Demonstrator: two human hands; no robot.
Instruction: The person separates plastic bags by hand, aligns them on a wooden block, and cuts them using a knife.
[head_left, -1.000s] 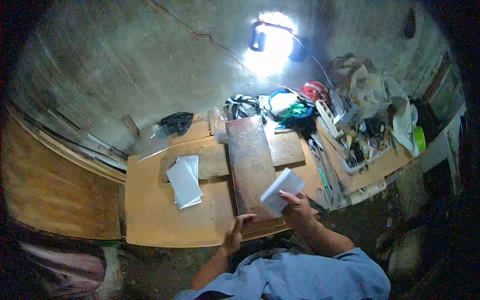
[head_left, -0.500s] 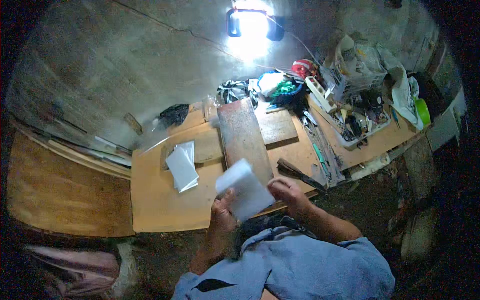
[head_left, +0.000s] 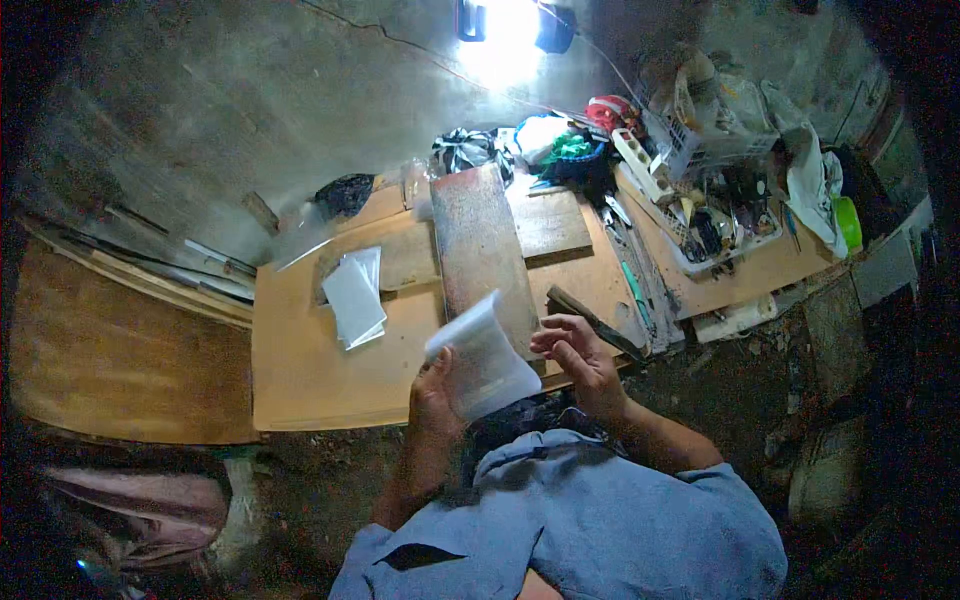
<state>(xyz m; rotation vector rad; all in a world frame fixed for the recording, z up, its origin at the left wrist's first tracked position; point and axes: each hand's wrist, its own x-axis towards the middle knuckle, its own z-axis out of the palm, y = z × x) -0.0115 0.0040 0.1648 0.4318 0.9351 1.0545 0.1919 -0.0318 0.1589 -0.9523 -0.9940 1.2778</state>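
Observation:
My left hand (head_left: 437,392) grips the left edge of a whitish, translucent sheet or thin stack of sheets (head_left: 487,362), its thumb on top. The sheet is slightly curled and tilted above the table's front edge. Just right of it, my right hand (head_left: 578,358) is raised with its fingers apart and nothing in them. A long dark board (head_left: 485,240) lies beyond the sheet. To the left, a fanned pile of white sheets (head_left: 356,300) rests partly on a flat wooden board (head_left: 408,257).
The wooden table (head_left: 310,385) spans the middle. A dark-handled tool (head_left: 597,325) lies near its right front edge. Further right are a green tool (head_left: 636,290), a power strip (head_left: 642,165) and a tray of tools (head_left: 730,235). A bright lamp (head_left: 512,30) shines above.
The sheet has passed from my right hand to my left hand and moved left. My right hand has let go and opened. The camera view has shifted too.

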